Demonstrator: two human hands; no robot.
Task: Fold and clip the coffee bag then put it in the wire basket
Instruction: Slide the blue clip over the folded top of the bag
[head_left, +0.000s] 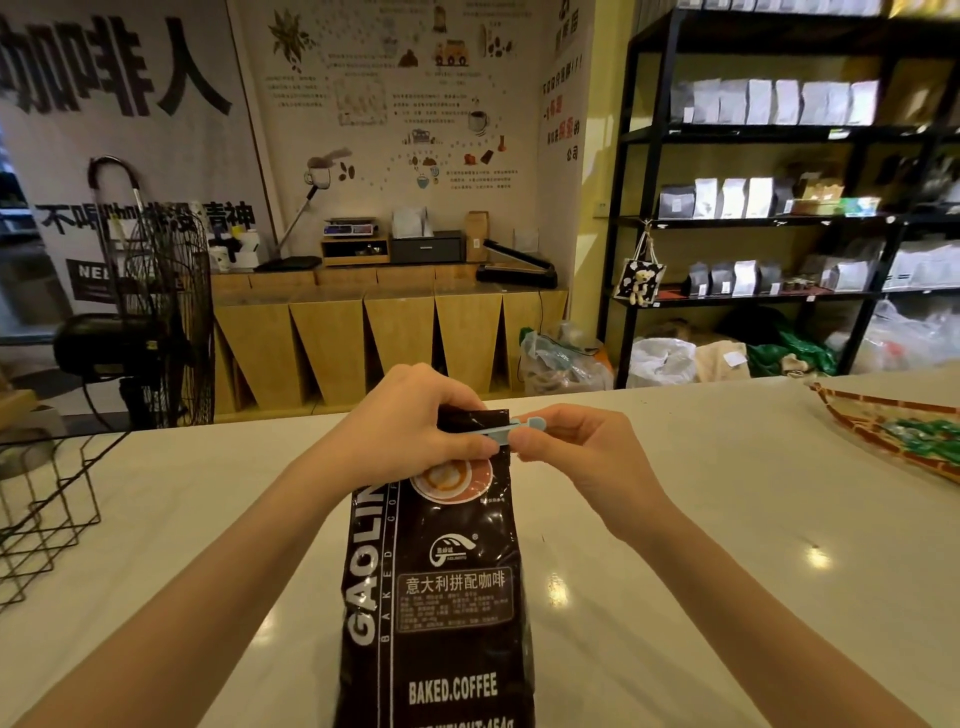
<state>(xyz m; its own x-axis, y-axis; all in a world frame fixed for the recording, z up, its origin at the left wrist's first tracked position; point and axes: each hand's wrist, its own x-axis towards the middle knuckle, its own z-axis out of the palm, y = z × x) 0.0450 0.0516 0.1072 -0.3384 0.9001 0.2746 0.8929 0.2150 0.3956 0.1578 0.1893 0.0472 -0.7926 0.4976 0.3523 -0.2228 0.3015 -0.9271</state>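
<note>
A dark brown coffee bag (441, 582) with white lettering lies flat on the white counter (701, 545), its folded top pointing away from me. A light blue clip (511, 428) sits across the folded top edge. My left hand (410, 421) grips the folded top and the clip's left part. My right hand (576, 447) pinches the clip's right end between thumb and fingers. The black wire basket (47, 509) stands at the counter's left edge, well apart from the bag.
A woven tray (893, 431) holding green items sits at the counter's right edge. Beyond the counter stand a black floor fan (156, 317), a wooden cabinet, and a black shelf rack (779, 208) with bags.
</note>
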